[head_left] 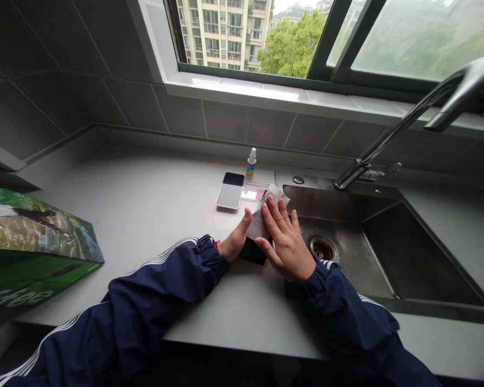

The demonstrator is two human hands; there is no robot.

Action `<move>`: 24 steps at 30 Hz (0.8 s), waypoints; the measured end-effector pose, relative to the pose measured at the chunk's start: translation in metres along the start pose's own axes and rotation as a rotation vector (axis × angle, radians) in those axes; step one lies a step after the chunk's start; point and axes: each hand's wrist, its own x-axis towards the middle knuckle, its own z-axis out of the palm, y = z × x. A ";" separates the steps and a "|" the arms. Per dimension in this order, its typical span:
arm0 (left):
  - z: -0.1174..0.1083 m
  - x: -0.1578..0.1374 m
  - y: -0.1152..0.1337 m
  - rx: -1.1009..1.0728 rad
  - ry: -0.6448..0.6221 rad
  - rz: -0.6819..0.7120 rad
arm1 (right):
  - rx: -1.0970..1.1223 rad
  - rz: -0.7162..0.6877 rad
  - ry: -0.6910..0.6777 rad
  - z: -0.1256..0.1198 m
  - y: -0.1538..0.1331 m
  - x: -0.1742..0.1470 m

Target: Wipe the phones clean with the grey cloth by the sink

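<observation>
A dark phone-like slab point(253, 251) lies on the counter, mostly covered by a thin pale grey wipe point(259, 224). My right hand point(284, 236) rests flat over the wipe with its fingers stretched out and the thumb apart, pressing it against the slab. At the slab's left edge, my left hand point(236, 236) grips it with the thumb raised along the side; its other fingers are hidden. Just beyond, a second phone point(229, 191) lies flat, its screen reflecting light. Behind that stands a small white-capped spray bottle point(250, 164) with a blue and yellow label.
A clear packet with a pink label point(260, 193) lies between the second phone and the wipe. To the right is a steel sink point(347, 226) with a tall faucet point(403, 129). A green printed box point(36, 247) stands at the left. The counter's front edge point(242, 346) runs below my arms.
</observation>
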 end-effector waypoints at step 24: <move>-0.005 0.002 0.021 -0.231 0.258 -0.186 | 0.094 -0.287 -0.083 -0.007 -0.015 -0.001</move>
